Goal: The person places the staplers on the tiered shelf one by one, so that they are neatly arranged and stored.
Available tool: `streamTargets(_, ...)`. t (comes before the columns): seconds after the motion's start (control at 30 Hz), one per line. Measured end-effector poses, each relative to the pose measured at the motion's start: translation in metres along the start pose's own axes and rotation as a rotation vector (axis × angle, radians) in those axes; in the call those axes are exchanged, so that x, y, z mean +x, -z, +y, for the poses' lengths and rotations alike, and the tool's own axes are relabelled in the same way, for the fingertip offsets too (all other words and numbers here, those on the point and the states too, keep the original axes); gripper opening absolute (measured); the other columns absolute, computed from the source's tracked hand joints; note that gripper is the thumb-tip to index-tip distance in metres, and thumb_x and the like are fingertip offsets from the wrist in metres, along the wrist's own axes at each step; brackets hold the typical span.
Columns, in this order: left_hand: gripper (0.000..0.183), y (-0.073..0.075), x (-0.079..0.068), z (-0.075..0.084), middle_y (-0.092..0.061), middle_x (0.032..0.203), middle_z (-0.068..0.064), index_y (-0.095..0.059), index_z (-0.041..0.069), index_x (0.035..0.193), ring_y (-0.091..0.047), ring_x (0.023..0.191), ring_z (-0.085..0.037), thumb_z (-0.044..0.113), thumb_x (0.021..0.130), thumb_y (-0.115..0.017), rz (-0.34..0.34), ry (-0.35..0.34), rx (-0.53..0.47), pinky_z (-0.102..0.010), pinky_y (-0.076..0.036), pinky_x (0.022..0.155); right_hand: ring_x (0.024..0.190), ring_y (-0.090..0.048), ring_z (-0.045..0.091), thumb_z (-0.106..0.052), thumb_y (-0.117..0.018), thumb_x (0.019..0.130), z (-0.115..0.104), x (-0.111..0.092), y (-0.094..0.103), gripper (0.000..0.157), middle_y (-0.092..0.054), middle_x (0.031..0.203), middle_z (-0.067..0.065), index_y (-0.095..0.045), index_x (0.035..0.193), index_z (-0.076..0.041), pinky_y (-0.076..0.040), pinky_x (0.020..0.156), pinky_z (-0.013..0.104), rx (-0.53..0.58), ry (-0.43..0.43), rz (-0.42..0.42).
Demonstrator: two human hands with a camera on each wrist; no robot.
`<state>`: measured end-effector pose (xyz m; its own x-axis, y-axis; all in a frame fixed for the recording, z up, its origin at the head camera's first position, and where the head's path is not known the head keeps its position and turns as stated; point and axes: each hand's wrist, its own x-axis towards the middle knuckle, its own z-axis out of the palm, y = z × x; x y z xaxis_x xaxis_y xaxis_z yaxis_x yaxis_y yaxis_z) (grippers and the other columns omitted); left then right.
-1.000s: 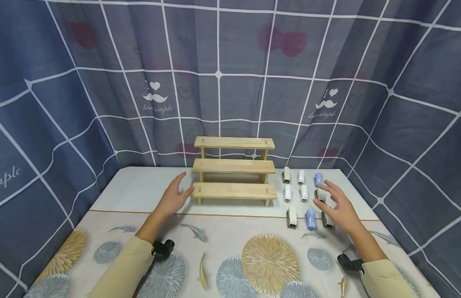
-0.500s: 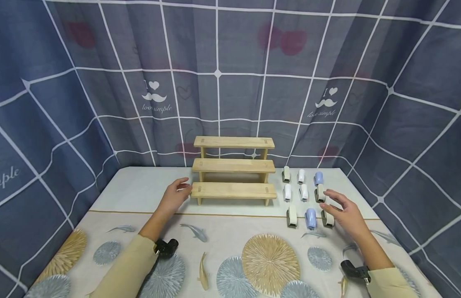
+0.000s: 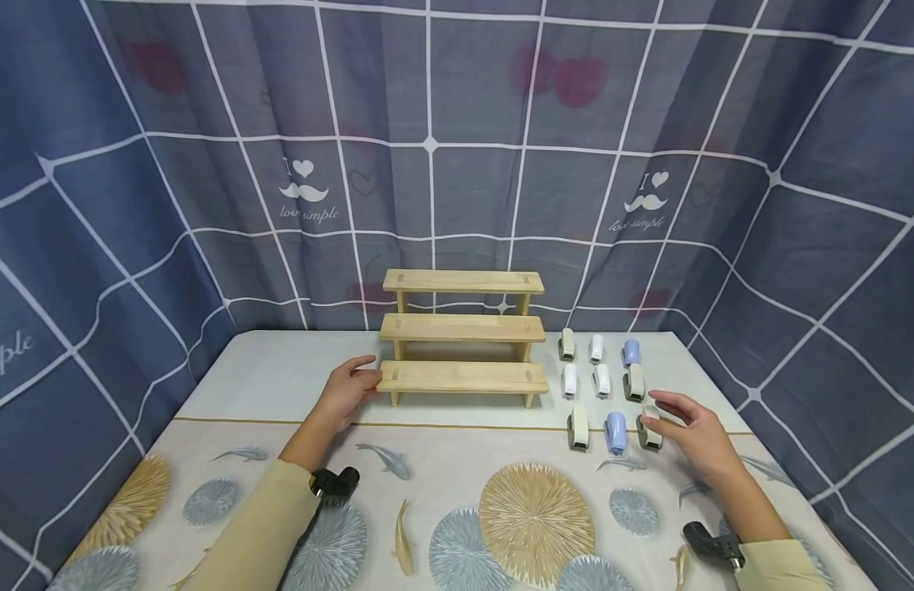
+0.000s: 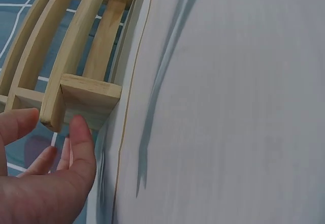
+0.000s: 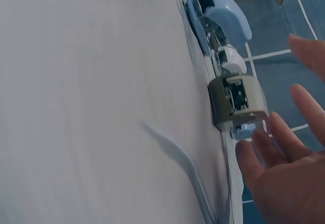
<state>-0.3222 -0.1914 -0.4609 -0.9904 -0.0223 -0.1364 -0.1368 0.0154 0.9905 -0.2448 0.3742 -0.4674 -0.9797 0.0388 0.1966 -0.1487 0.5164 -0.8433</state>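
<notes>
My left hand (image 3: 348, 392) is at the left end of a three-tier wooden stand (image 3: 463, 376). In the left wrist view, loosely bent fingers (image 4: 84, 150) and the thumb lie around the end of the lowest step, with a gap showing. My right hand (image 3: 689, 431) hovers with spread, relaxed fingers beside the front right cream and olive stapler (image 3: 649, 428). In the right wrist view, the fingertips come right up to that stapler (image 5: 238, 99), and the palm holds nothing. A blue stapler (image 3: 615, 432) and another cream one (image 3: 578, 428) stand left of it in the front row.
Behind the front row are more small staplers, white (image 3: 601, 382), cream (image 3: 634, 383) and blue (image 3: 631, 353), in rows right of the stand. A patterned cloth (image 3: 457, 460) covers the near table. A dark blue checked curtain (image 3: 472, 189) closes the back and sides.
My right hand has drawn back toward the front, from the middle row to the front right stapler. My left hand has closed in on the stand's end, its fingers bending more.
</notes>
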Motion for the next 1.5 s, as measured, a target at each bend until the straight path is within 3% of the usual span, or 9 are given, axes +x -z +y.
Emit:
streamTargets(0.17, 0.060, 0.000, 0.004, -0.001, -0.056, 0.111, -0.008, -0.037, -0.001, 0.156, -0.060, 0.084, -0.008, 0.006, 0.100, -0.061, -0.007, 0.033, -0.011, -0.018, -0.058, 0.073, 0.108, -0.056, -0.015, -0.017, -0.083, 0.087, 0.005, 0.000, 0.004, 0.064, -0.062, 0.126, -0.016, -0.055, 0.138, 0.009, -0.051, 0.089, 0.006, 0.012, 0.025, -0.057)
streamTargets(0.33, 0.063, 0.000, 0.006, -0.001, -0.059, 0.108, -0.006, -0.036, 0.000, 0.157, -0.061, 0.081, -0.006, 0.004, 0.099, -0.062, -0.027, 0.046, -0.037, -0.018, -0.058, 0.070, 0.106, -0.056, -0.015, -0.017, -0.085, 0.084, 0.006, 0.000, 0.009, 0.070, -0.057, 0.141, 0.018, -0.053, 0.142, 0.006, -0.054, 0.089, 0.009, -0.032, -0.014, -0.109)
streamTargets(0.43, 0.064, 0.000, 0.007, -0.002, -0.062, 0.106, -0.004, -0.034, 0.001, 0.157, -0.063, 0.079, -0.006, 0.003, 0.099, -0.061, -0.052, 0.048, -0.060, -0.017, -0.058, 0.068, 0.104, -0.055, -0.012, -0.017, -0.086, 0.084, 0.007, 0.000, 0.011, 0.074, -0.051, 0.145, 0.030, -0.050, 0.145, 0.005, -0.053, 0.086, 0.010, -0.047, -0.040, -0.149)
streamTargets(0.73, 0.067, 0.001, 0.010, -0.005, -0.064, 0.099, -0.002, -0.031, -0.002, 0.158, -0.065, 0.077, -0.007, -0.003, 0.097, -0.061, -0.122, 0.034, -0.125, -0.018, -0.059, 0.069, 0.104, -0.059, -0.011, -0.007, -0.087, 0.080, 0.010, 0.001, 0.015, 0.084, -0.045, 0.146, 0.038, -0.041, 0.148, 0.011, -0.055, 0.088, 0.011, 0.027, -0.039, -0.219)
streamTargets(1.5, 0.066, 0.004, 0.010, -0.003, -0.060, 0.115, -0.009, -0.034, 0.000, 0.158, -0.068, 0.082, -0.009, -0.005, 0.097, -0.061, -0.144, 0.073, -0.131, -0.019, -0.061, 0.071, 0.100, -0.062, -0.009, 0.005, -0.083, 0.079, 0.014, 0.003, 0.014, 0.077, -0.050, 0.136, 0.043, -0.040, 0.140, 0.024, -0.056, 0.085, 0.012, 0.079, -0.003, -0.276)
